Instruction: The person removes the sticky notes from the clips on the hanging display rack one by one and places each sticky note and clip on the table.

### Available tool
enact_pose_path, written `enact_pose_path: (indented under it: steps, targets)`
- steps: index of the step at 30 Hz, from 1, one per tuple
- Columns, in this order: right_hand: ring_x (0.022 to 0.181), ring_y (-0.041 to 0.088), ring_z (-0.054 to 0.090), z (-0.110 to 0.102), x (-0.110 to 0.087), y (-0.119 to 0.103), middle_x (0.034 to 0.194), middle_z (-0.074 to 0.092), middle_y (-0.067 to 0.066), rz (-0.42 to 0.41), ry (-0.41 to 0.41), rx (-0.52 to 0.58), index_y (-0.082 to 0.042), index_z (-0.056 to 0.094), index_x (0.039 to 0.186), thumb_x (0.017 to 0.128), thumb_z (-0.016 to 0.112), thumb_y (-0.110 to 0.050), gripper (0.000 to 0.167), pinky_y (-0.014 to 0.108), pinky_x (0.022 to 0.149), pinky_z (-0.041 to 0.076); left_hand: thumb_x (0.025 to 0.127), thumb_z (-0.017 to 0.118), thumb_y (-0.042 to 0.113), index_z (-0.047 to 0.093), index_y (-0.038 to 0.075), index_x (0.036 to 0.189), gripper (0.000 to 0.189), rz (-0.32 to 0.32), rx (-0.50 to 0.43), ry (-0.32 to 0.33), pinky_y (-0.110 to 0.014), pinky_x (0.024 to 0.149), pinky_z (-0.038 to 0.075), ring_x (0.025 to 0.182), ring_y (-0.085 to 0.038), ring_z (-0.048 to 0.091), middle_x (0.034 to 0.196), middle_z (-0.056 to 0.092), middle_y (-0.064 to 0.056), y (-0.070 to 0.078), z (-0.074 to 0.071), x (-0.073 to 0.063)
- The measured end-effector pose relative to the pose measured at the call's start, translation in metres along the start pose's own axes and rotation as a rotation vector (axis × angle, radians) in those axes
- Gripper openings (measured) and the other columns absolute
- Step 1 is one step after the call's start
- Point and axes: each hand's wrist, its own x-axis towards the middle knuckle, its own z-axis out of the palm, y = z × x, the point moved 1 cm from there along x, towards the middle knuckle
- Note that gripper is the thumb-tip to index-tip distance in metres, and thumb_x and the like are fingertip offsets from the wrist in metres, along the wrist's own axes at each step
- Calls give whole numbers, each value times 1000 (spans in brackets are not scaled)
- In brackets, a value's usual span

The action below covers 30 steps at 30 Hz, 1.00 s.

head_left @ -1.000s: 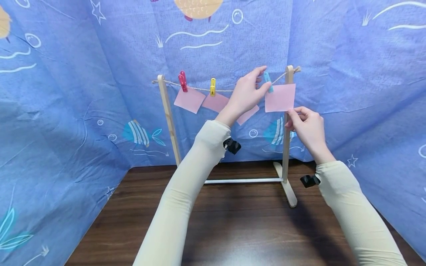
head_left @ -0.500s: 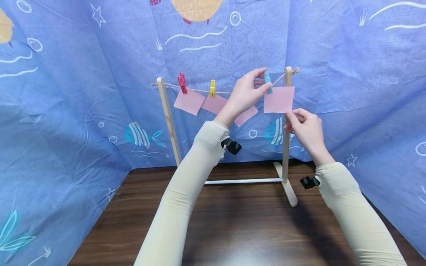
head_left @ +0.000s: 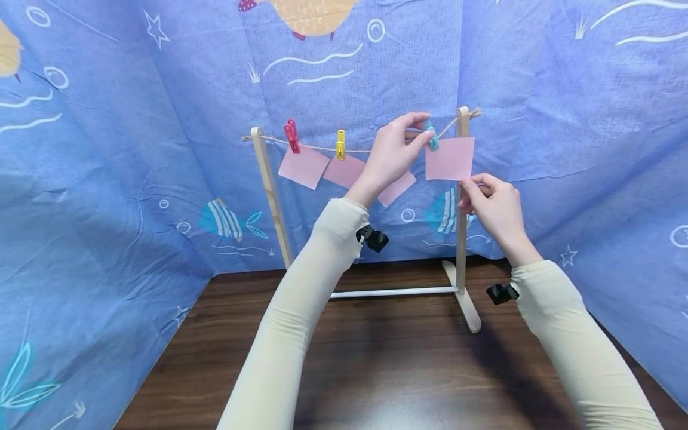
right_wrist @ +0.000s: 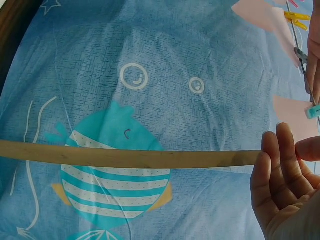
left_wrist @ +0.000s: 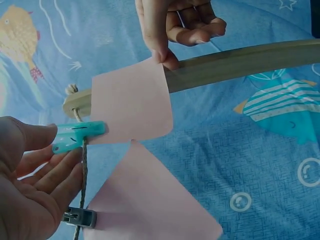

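Observation:
My left hand point(head_left: 395, 146) pinches a light blue clothespin point(head_left: 432, 136) between thumb and fingers. In the left wrist view that clothespin point(left_wrist: 80, 135) sits across the twine point(left_wrist: 84, 172), its tip over the edge of a pink paper square point(left_wrist: 131, 105). My right hand point(head_left: 497, 206) pinches the lower right corner of this same paper point(head_left: 450, 159) with thumb and forefinger, beside the stand's right post. Another pink paper point(left_wrist: 150, 195) hangs just left of it from a grey clothespin point(left_wrist: 82, 217), partly hidden behind my left hand in the head view.
A red clothespin point(head_left: 292, 137) and a yellow clothespin point(head_left: 341, 145) hold pink papers further left on the line. The wooden stand has a left post point(head_left: 269, 185), a right post point(head_left: 461, 239) and a white crossbar point(head_left: 398, 292) on the dark table point(head_left: 387, 370). Blue printed cloth point(head_left: 177, 149) surrounds it.
The left thumb and fingers now close further over the blue clothespin, whose top has tilted slightly. Both hands stay near the same place, and the right hand keeps hold of the paper's corner.

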Motion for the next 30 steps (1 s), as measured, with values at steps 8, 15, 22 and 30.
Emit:
enact_pose_path:
  steps: [8,15,22,30]
  targets:
    - [58,1,63,4,0,-2,67,70,-4,-20,-3,-22,-1,72,102,102,59,-39,41,15,54,49,103,61,17,64,6,132,31,75,-13,66,-16,88,50,109,-10,68,120,67,-6,-5,0,0]
    - [59,1,64,1,-2,1,69,71,1,-24,-18,-38,-3,73,103,102,59,-41,40,15,55,50,101,63,15,68,6,124,26,107,-28,154,-15,84,52,106,-6,69,112,70,-5,-6,-3,2]
    - [60,3,64,3,-6,2,70,72,2,-28,-22,-51,-5,73,104,102,58,-42,41,17,53,48,100,64,13,69,5,122,24,132,-49,216,-14,86,51,105,-5,69,115,70,-5,-3,-7,0]
    - [60,4,65,3,-8,2,70,71,1,-24,-32,-39,-3,72,105,102,58,-40,39,17,53,50,98,67,9,70,2,121,24,176,-100,286,-14,85,52,101,-5,70,111,70,-7,2,-16,-1]
